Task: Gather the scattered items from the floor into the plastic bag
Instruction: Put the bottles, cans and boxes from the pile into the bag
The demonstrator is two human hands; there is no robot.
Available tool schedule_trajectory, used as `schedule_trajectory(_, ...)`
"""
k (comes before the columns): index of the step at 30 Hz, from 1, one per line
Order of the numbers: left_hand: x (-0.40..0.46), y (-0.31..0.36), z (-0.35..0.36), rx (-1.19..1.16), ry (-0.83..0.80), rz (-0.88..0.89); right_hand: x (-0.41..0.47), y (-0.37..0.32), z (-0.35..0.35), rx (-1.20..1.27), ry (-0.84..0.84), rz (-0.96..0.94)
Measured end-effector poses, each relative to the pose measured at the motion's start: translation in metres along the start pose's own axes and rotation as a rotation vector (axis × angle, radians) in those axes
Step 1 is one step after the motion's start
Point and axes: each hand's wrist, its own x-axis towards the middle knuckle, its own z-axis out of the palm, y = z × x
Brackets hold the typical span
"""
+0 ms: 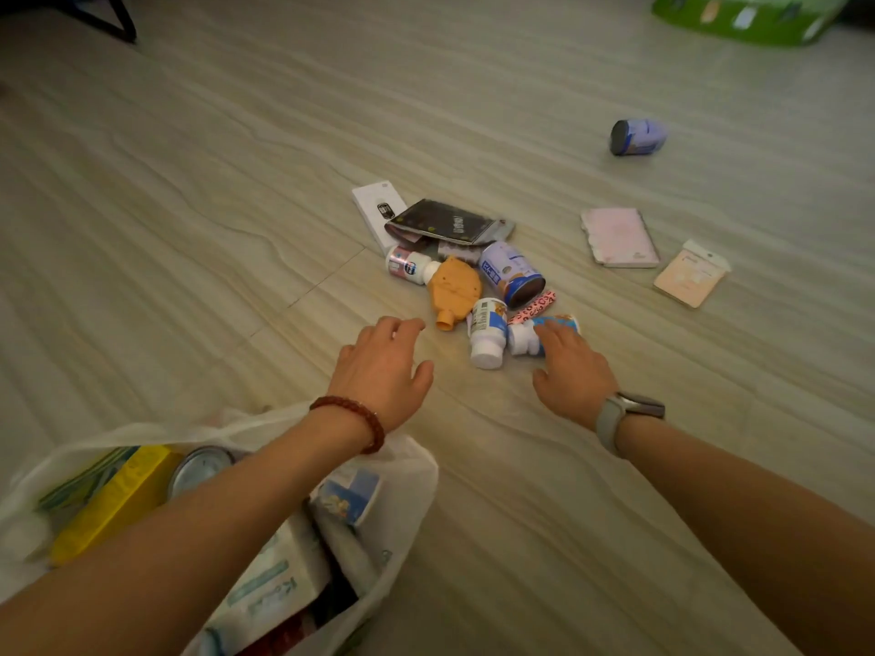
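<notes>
The white plastic bag lies open at lower left, partly filled. Both grips are released: right hand touches a small white-capped bottle; left hand hovers. Best clasp each bottle around its body before lifting.

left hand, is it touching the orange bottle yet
Apart. The head view shows a strip of bare floor between the left hand, fingers spread and empty, and the orange bottle, whose spout points toward the hand.
</notes>
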Motion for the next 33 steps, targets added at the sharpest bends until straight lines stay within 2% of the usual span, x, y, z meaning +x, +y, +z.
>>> schedule_trajectory(2,0.027,0.014,0.020,-0.055,-0.111,-0.077,0.019,0.013,0.005,-0.028,-0.035,0.006)
schedule_trajectory(5,0.058,0.033,0.052,-0.180,-0.179,-0.193,0.035,0.024,0.017,-0.083,-0.062,0.012)
schedule_trajectory(8,0.080,0.049,0.079,-0.296,-0.183,-0.273,0.031,0.030,0.029,-0.176,0.133,-0.010)
schedule_trajectory(10,0.090,0.057,0.094,-0.334,-0.170,-0.307,0.025,0.036,0.033,-0.216,0.205,-0.053)
schedule_trajectory(15,0.097,0.058,0.112,-0.308,-0.124,-0.358,0.014,0.048,0.030,-0.298,0.205,-0.124)
schedule_trajectory(20,0.076,0.051,0.092,-0.265,-0.152,-0.275,0.008,0.044,0.026,-0.312,0.126,-0.075)
schedule_trajectory(26,0.011,0.028,0.015,-0.284,-0.005,-0.067,-0.027,0.027,0.032,-0.098,-0.059,0.060)
schedule_trajectory(30,-0.048,-0.001,-0.042,-0.322,0.151,-0.012,-0.059,-0.022,0.020,0.387,0.012,0.025)
schedule_trajectory(33,-0.086,-0.024,-0.079,-0.338,0.263,0.000,-0.083,-0.062,0.003,0.634,0.109,-0.071)
